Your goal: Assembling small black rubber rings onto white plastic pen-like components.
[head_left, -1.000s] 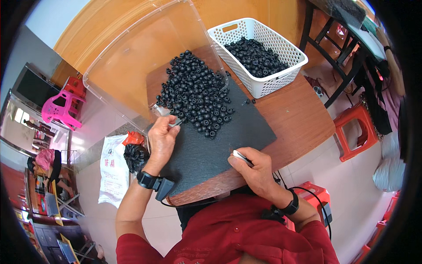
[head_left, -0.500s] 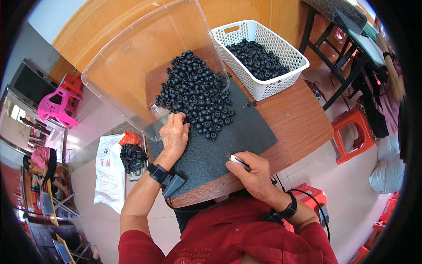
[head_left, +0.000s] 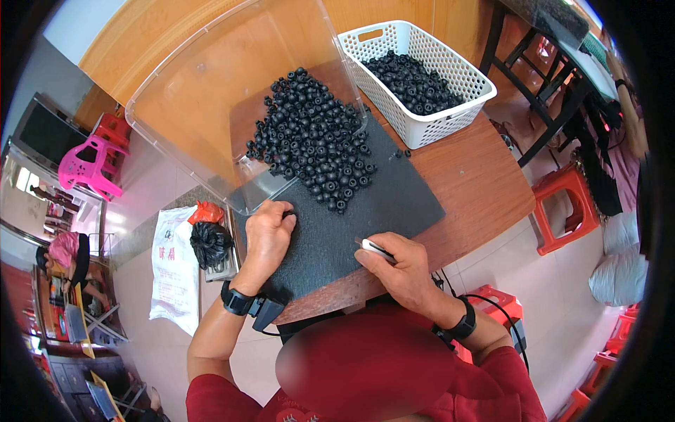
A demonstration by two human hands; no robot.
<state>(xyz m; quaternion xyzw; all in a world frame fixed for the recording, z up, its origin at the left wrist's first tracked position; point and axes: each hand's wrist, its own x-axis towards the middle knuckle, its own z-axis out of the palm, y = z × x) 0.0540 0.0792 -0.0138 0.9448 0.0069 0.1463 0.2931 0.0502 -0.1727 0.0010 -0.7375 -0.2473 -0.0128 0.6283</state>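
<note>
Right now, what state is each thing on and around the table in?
Left hand: fingers pinched on a small dark piece
Right hand: closed around a white-handled tool
Clear bin: tilted
Black pieces: loosely heaped
White basket: upright, partly filled
Black mat: lying flat
Black plastic bag: bunched up
Pink chair: upright

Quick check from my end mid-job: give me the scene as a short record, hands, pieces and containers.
Left hand: over the dark mat, fingers curled; whether it pinches a piece is unclear
Right hand: holding a white-and-black tool
Main pile: many black, round pieces, some showing holes
Clear bin: extends left of the pile
White basket: right of the pile, holding more black pieces
</note>
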